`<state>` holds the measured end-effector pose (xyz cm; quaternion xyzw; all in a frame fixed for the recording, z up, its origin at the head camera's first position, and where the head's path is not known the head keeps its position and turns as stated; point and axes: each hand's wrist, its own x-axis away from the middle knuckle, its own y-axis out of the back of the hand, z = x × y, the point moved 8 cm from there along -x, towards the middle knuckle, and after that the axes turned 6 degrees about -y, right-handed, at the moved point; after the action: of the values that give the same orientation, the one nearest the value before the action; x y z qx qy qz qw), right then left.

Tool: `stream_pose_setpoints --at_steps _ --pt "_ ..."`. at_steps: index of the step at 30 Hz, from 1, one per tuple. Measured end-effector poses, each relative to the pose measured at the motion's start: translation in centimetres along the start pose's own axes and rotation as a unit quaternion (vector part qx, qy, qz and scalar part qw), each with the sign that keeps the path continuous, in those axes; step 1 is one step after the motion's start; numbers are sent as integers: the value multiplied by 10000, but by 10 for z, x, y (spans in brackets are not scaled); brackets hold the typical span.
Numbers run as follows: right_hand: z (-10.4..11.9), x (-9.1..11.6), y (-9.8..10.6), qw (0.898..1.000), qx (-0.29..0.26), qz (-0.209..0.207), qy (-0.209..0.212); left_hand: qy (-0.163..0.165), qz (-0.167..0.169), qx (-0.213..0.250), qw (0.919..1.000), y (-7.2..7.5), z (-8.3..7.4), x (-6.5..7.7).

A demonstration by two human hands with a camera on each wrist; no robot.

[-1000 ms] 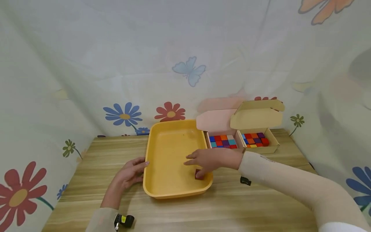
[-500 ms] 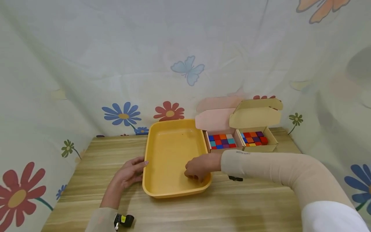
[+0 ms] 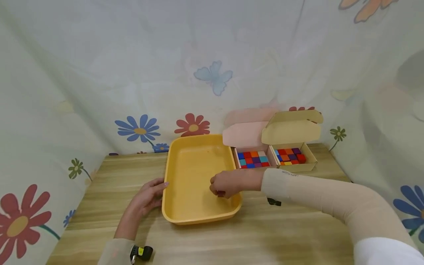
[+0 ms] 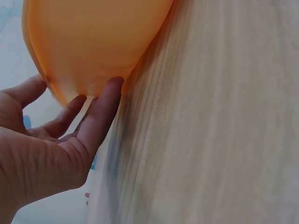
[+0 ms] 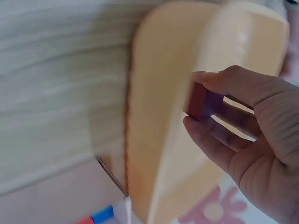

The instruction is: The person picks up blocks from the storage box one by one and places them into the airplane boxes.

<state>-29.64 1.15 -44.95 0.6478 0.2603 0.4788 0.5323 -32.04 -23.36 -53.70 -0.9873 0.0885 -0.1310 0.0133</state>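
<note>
A yellow tray lies on the wooden table. My left hand holds it by its left side, thumb tip at the rim and fingers against the outer wall, as the left wrist view also shows. Over the tray's near right part, my right hand pinches a small dark block between thumb and fingers. That block has a dark red face and a purplish side. In the head view the fingers hide most of it.
Right of the tray stand a pinkish open box and a cream open box, both with rows of coloured blocks. A flower-print curtain hangs behind the wooden table.
My right hand, earlier spread over the dark red block in the tray, has closed its fingers on it and risen slightly. My left hand has stayed at the tray's side.
</note>
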Motion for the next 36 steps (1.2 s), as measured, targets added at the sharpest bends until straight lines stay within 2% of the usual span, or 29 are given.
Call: stream_pose_setpoints --at_steps 3,6,11,14,17,21,29,36 --pt "-6 15 26 9984 -215 -507 131 -56 -71 -71 9999 0 -6 0" --pt "-18 34 44 9947 -392 -944 146 -89 -81 -99 9999 -2 -8 0" --pt "-48 70 60 9880 -130 -1531 -133 -168 -133 -17 9998 -4 -8 -2" --pt "-68 92 64 9850 -70 -1688 -355 -239 -187 -15 9995 -4 -9 -1" --pt "-91 112 61 9829 -239 -1670 -739 -271 -219 -14 9994 -3 -10 0" --pt "-121 133 50 9797 -362 -1407 -1381 -253 -246 18 9994 -3 -8 0" --pt "-168 167 36 9693 -615 -1445 -1892 -190 -311 16 9993 -5 -6 -1" --pt "-202 187 23 9607 -981 -1132 -2336 -237 -260 -80 9994 -6 -8 -3"
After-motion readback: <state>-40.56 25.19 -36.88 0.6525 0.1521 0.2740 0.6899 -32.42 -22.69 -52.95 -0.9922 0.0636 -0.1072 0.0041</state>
